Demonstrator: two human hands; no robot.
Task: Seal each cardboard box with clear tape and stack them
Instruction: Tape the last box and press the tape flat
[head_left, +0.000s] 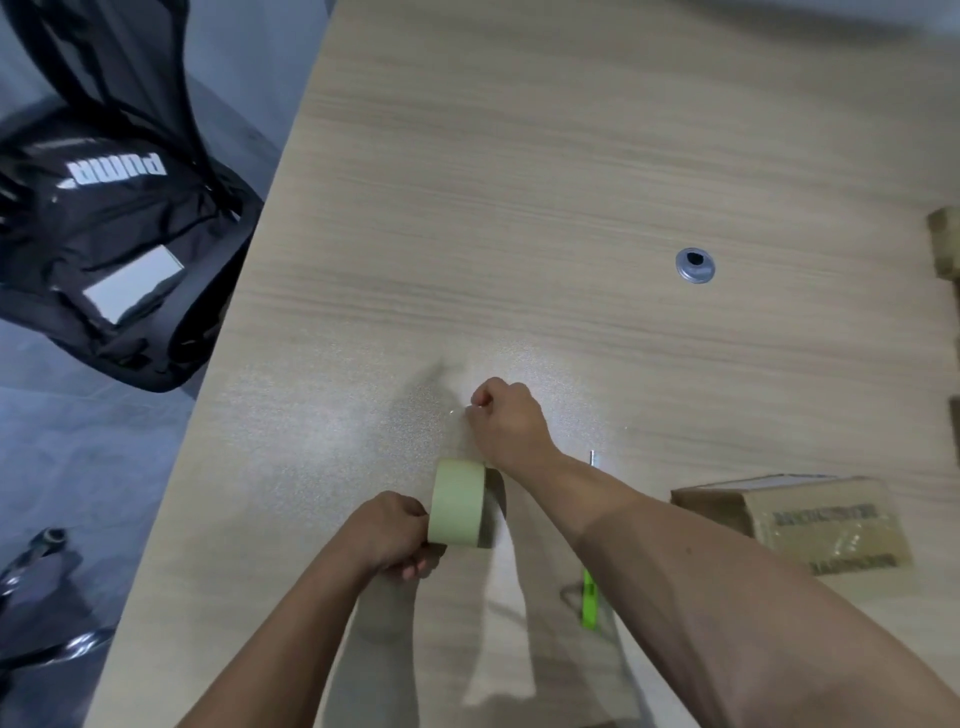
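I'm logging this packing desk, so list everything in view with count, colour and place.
table: one, light wood, fills the frame
tape roll: one, pale yellowish, near middle
cardboard box: one, brown, table's near right
other cardboard: count unclear, brown, right edge
hand tool: one, green, by right forearm
grommet: one, silver, set in table
bag: one, black, off table, left
chair base: part, dark, floor lower left
left hand: grips the tape roll
right hand: pinches the roll's loose end
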